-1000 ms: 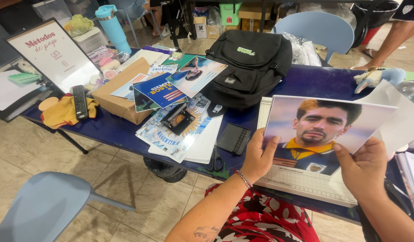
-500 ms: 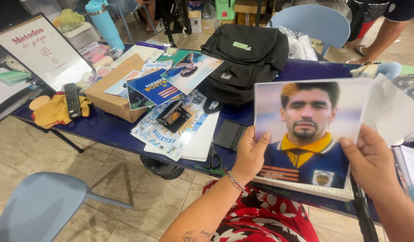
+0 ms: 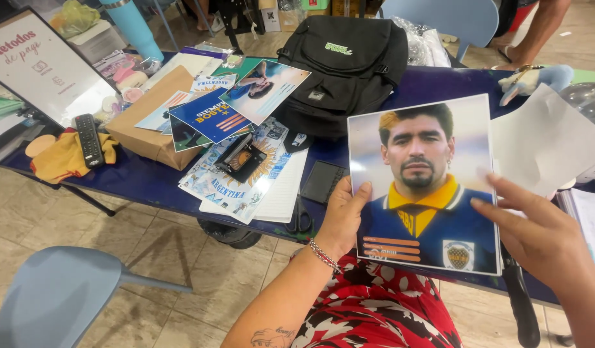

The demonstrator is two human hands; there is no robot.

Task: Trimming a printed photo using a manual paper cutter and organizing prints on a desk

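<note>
Two hands: one large glossy photo print of a person in a blue and yellow shirt [image 3: 423,187] is held up between them, above the near edge of the desk [image 3: 149,183] and the red floral lap.
Left hand [image 3: 341,218]: its grip is clamped on the print's lower left edge, thumb on the front, fingers hidden behind; a beaded bracelet [image 3: 323,256] is worn at the wrist.
Right hand [image 3: 536,232]: its fingers are spread flat and apart against the print's right edge; a pinch cannot be told.
Print: it is tilted slightly, upright, facing the camera.
Desk: a dark blue top is seen, crowded with things.
Behind the print: a black fabric backpack [image 3: 346,71] is lain on the desk.
Left of the print: a small black wallet [image 3: 322,182] and a stack of blue and white printed sheets [image 3: 236,183] are placed near it.
Far left: a black remote control [image 3: 88,140] is laid on a yellow cloth [image 3: 66,158], beside a brown cardboard box [image 3: 149,132].
Floor: a pale blue plastic chair [image 3: 59,296] is seen below the desk.
</note>
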